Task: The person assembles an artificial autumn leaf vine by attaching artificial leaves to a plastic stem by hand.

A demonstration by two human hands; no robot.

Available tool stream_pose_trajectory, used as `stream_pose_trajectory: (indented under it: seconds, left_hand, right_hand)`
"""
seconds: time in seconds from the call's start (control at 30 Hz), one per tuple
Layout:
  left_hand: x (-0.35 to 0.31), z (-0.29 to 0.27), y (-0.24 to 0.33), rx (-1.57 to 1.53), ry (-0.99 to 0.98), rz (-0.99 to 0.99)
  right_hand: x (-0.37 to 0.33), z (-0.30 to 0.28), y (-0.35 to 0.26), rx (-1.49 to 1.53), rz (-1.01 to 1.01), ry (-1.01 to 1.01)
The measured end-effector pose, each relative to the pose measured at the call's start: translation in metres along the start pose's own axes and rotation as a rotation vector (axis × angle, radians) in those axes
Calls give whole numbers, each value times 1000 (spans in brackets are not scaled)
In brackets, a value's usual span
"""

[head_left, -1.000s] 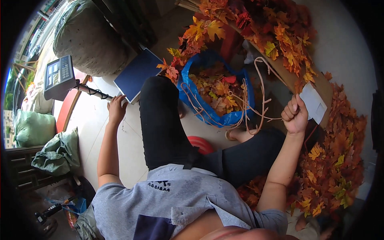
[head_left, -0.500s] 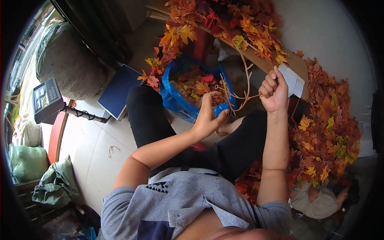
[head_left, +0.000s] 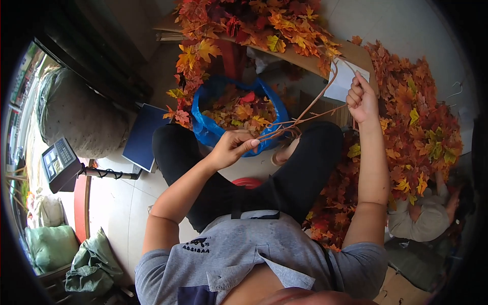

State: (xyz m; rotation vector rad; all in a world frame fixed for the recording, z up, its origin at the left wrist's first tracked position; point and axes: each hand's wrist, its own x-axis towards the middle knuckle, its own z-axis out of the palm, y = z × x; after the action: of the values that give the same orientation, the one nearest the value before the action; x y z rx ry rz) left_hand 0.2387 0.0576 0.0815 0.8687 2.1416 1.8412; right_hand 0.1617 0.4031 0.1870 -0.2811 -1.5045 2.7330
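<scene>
Between my hands stretches a bundle of bare brown branching stems (head_left: 295, 123). My left hand (head_left: 234, 148) is closed around one end of it, just in front of the blue plastic bag (head_left: 201, 122). My right hand (head_left: 362, 100), higher and to the right, pinches the other end with its index finger pointing up. One stem bends up toward a white sheet (head_left: 338, 86) near that hand. The open bag sits on the floor beyond my knees, with loose orange, red and yellow artificial maple leaves (head_left: 244, 111) in it.
Leafy maple sprays (head_left: 244, 20) cover a board (head_left: 300, 62) ahead. A large leaf pile (head_left: 406, 127) lies on the right, another person (head_left: 422, 221) below it. Left are a scale with a blue platform (head_left: 145, 134) and display (head_left: 60, 161), a big sack (head_left: 84, 114) and a green bundle (head_left: 51, 246).
My left hand, loosely spread beside the stems before, has closed on them and drawn them down-left. My right hand is now farther right, and the stems are pulled straighter. The whole view has shifted slightly.
</scene>
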Motion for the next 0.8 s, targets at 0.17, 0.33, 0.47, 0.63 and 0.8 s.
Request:
stream_pose_trajectory:
  seconds: [0.17,0.33,0.47,0.63,0.8]
  left_hand:
    - [-23,-42,23,176,-28,-156]
    - [-77,-120,14,-78,296,-391]
    - [-62,-141,26,-148,334,-415]
    - [-43,-134,44,75,305,-310]
    - [-37,-106,57,-136,175,-349]
  right_hand:
    - [6,-54,-40,-139,-343,266]
    - [-32,-102,-113,-469,-440,350]
    - [-33,-114,-135,-755,-507,484]
    - [-37,-130,-142,-1208,-812,593]
    - [-39,-79,-85,-1494,-478,133]
